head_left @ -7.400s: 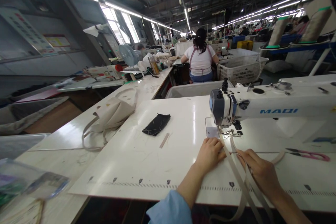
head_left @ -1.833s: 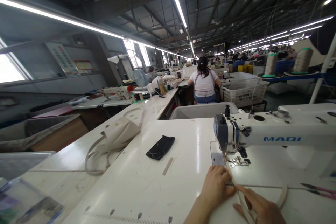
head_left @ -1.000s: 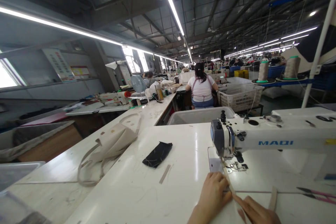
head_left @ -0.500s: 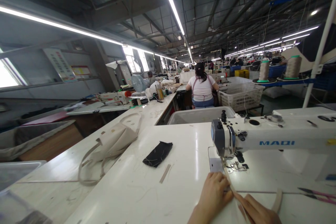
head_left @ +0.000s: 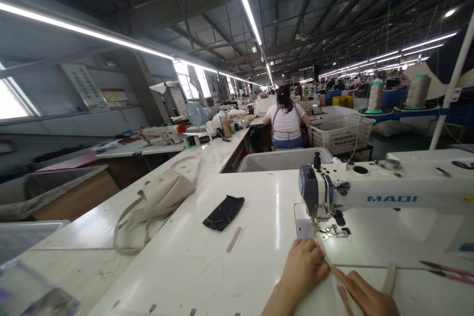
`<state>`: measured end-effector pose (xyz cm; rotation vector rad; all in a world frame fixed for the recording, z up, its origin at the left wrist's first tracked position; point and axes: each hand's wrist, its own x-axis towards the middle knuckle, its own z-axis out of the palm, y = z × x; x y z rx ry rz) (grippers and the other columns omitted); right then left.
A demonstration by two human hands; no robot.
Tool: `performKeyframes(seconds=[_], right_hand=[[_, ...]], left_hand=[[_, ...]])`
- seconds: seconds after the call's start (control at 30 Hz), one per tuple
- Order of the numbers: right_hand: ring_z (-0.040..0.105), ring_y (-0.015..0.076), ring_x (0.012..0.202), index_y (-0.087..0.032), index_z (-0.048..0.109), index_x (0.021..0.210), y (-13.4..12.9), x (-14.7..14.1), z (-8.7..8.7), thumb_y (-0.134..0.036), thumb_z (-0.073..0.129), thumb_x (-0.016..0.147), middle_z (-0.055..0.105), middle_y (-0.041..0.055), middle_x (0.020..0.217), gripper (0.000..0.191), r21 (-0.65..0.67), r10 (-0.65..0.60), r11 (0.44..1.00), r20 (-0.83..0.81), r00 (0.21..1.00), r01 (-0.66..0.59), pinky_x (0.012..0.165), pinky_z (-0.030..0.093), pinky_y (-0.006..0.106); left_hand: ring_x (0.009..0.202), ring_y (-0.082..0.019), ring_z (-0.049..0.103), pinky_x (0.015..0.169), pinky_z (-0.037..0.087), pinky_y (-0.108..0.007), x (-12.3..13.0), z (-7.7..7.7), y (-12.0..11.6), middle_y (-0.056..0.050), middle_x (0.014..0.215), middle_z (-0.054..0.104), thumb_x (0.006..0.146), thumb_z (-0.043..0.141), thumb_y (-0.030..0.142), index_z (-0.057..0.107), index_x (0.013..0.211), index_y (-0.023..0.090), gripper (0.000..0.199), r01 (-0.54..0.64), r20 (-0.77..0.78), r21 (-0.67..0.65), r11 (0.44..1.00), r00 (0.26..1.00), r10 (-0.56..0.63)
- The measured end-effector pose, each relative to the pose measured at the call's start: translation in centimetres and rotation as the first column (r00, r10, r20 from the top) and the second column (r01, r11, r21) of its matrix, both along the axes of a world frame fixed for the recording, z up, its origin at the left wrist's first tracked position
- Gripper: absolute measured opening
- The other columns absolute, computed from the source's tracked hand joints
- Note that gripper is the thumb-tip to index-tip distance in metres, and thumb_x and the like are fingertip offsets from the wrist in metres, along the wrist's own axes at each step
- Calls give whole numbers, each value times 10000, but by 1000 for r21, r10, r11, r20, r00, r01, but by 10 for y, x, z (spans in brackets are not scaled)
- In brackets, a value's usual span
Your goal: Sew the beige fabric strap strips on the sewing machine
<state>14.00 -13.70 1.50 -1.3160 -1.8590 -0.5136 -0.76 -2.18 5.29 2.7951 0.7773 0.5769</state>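
Note:
A narrow beige fabric strip (head_left: 322, 246) runs from under the presser foot of the white sewing machine (head_left: 392, 197) down toward me. Beside the needle area, my left hand (head_left: 304, 267) is closed on the strip, with its fingers bent over it. My right hand (head_left: 366, 295), lower and to the right, pinches the strip close to the left fingertips. Its thumb is partly hidden. Another beige strip end (head_left: 389, 279) shows just beyond the right hand. Pink-handled scissors (head_left: 450, 271) lie at the far right of the table.
Left of the machine lie a black fabric piece (head_left: 224, 212) and a short beige scrap (head_left: 234, 240). A beige bag with straps (head_left: 166, 197) rests on the left table. Behind the table stand a grey bin (head_left: 285, 159) and a seated co-worker (head_left: 287, 121). Thread cones (head_left: 375, 96) stand at right.
The view has shifted slightly. Both hands keep nearly the same place on the strip, and the things on the table lie as before.

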Motion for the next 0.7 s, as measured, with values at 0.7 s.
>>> performKeyframes(seconds=[0.7], right_hand=[[635,142,738,-185,456,1275,-10,4,12,-350,429,918,629,53,898,394,-382,-58,924,-111,992,11,607,498,212]], left_hand=[[908,-181,559,803,424,-300,6,13,-4,-37,943,609,792,600,282,589,856,187,115,60,-41,-5,998,997,-60]])
